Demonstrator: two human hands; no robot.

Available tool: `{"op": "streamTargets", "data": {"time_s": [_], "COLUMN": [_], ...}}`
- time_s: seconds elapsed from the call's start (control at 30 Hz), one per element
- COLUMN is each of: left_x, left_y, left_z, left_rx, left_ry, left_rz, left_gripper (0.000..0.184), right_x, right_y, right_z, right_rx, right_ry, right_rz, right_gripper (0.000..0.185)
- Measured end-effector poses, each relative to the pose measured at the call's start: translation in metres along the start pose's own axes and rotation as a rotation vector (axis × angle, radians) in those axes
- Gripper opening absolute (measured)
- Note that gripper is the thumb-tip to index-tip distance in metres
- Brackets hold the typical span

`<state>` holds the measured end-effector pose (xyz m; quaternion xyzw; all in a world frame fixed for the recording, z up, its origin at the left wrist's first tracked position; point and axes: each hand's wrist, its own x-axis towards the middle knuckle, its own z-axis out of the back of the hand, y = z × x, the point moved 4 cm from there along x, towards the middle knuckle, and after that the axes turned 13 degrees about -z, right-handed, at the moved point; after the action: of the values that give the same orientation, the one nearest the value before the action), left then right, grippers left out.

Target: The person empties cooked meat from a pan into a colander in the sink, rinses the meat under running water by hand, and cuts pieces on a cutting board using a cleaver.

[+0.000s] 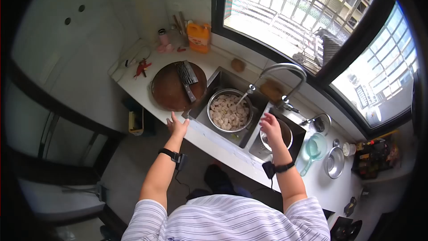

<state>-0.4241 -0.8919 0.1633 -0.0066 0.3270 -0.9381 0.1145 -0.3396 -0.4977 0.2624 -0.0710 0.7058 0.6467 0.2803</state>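
Note:
A metal bowl (210,122) full of pale sliced pieces, apparently meat, stands in the left sink basin. Water runs into it from the curved faucet (285,65). My left hand (177,126) is at the counter's front edge, fingers spread, holding nothing; whether it touches the counter I cannot tell. Nearest to it is a round brown cutting board (167,90) with a cleaver (186,75) lying on it. Over the right basin my right hand (271,128) hangs with its fingers apart and nothing in them. Below it a second metal bowl (289,139) is partly hidden by the hand.
An orange jug (198,38) and a pink bottle (163,38) stand at the back left. Right of the sink are a green strainer with a handle (315,146) and a metal basin (334,163). A dark-framed window (312,76) rises behind the faucet.

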Motion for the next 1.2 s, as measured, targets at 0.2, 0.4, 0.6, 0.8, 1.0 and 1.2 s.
{"op": "streamTargets", "data": {"time_s": [0.2, 0.4, 0.6, 0.8, 1.0, 1.2], "left_x": [0.093, 0.139, 0.207, 0.278, 0.301, 0.249], "left_y": [-0.002, 0.006, 0.026, 0.026, 0.032, 0.118], "left_z": [-0.005, 0.005, 0.031, 0.042, 0.046, 0.033], "left_rx": [0.513, 0.717, 0.728, 0.747, 0.706, 0.408], "left_ry": [0.246, 0.364, 0.462, 0.562, 0.531, 0.109], "left_rz": [-0.322, -0.477, -0.721, -0.882, -0.877, -0.58], "left_gripper": [0.111, 0.119, 0.118, 0.119, 0.116, 0.092], "right_x": [0.137, 0.191, 0.191, 0.172, 0.207, 0.243], "right_y": [0.007, -0.007, 0.01, -0.011, -0.089, -0.131], "right_z": [-0.069, -0.076, -0.098, -0.106, -0.095, -0.128], "right_rx": [-0.138, 0.012, 0.284, 0.646, 0.157, -0.627], "right_ry": [-0.35, -0.45, -0.504, -0.352, -0.422, -0.449], "right_rz": [0.026, -0.089, -0.083, 0.082, -0.19, -0.186], "right_gripper": [0.059, 0.032, 0.021, 0.031, 0.024, 0.023]}}
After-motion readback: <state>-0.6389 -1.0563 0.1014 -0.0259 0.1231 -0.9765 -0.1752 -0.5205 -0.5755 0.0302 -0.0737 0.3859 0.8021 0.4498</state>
